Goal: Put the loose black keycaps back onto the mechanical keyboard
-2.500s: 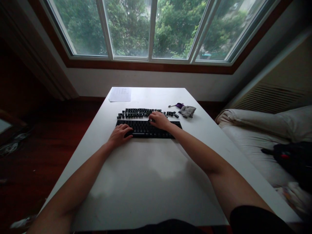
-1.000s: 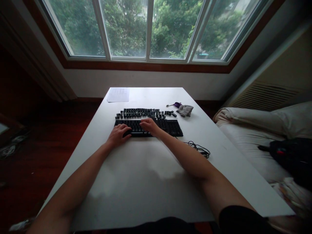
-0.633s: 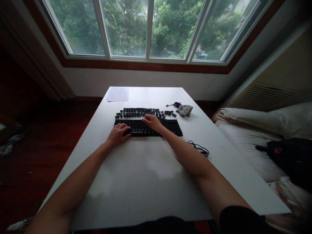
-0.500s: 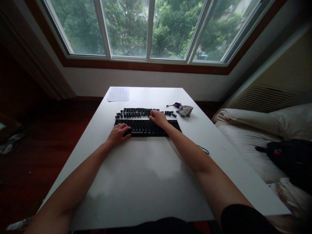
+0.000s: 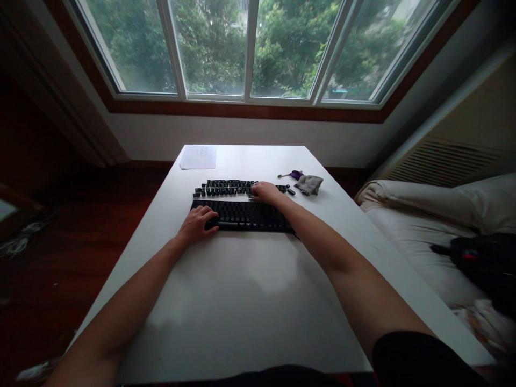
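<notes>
A black keyboard lies on the white table. My left hand grips its left end, with the thumb at the front edge and the fingers over the top. Behind the keyboard, loose black keycaps stand in two rough rows. My right hand is at the right part of these rows, just past the keyboard's back edge. Its fingers are drawn together among the keycaps; what is between them is too small to make out. My right forearm covers the keyboard's right end.
Right of the keycaps lie a crumpled grey cloth and a purple-handled tool. A sheet of paper lies at the table's far left corner. Beyond the right edge, a pale padded seat holds a black bag.
The keyboard's right side has come slightly towards me. My right hand has shifted a little right along the keycaps, and the cable seen earlier beside my forearm is out of sight. My left hand keeps its grip.
</notes>
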`<act>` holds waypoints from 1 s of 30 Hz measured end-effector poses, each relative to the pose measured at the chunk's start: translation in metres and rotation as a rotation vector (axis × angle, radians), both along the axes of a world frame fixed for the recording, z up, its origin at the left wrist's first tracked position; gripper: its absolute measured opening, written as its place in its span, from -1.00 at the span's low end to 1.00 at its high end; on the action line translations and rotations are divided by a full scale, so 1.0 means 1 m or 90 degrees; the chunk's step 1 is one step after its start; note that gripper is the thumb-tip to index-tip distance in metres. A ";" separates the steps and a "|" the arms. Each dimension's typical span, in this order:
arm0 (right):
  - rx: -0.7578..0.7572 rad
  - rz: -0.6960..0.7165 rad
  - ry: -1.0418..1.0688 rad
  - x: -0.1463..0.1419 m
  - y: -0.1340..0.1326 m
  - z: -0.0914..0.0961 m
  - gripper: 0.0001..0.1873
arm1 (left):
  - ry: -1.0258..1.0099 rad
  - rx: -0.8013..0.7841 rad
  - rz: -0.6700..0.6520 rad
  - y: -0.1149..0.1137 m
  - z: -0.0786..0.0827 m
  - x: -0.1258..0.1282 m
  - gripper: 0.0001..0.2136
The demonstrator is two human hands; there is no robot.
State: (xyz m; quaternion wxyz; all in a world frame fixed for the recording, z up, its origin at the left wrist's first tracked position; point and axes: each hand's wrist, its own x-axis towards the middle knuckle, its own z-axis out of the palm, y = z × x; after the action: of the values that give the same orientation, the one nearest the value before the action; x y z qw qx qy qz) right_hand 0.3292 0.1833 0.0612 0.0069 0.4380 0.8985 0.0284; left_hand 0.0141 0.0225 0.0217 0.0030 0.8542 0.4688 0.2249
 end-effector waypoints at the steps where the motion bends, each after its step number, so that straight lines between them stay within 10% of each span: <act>1: 0.010 0.000 0.009 0.000 -0.002 0.001 -0.80 | 0.002 0.000 0.002 -0.001 0.000 0.000 -0.68; 18: -0.349 0.094 0.238 0.043 -0.058 0.010 -0.73 | -0.015 0.019 0.031 0.001 -0.006 0.005 -0.70; 30: -0.269 0.072 0.201 0.034 -0.070 0.004 -0.82 | -0.027 0.015 0.039 0.001 -0.005 0.007 -0.69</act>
State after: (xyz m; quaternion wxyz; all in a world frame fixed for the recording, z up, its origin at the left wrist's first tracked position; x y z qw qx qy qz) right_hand 0.3632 0.1131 0.0655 -0.0438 0.3752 0.8974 -0.2281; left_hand 0.0215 0.0234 0.0172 -0.0044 0.8344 0.4919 0.2486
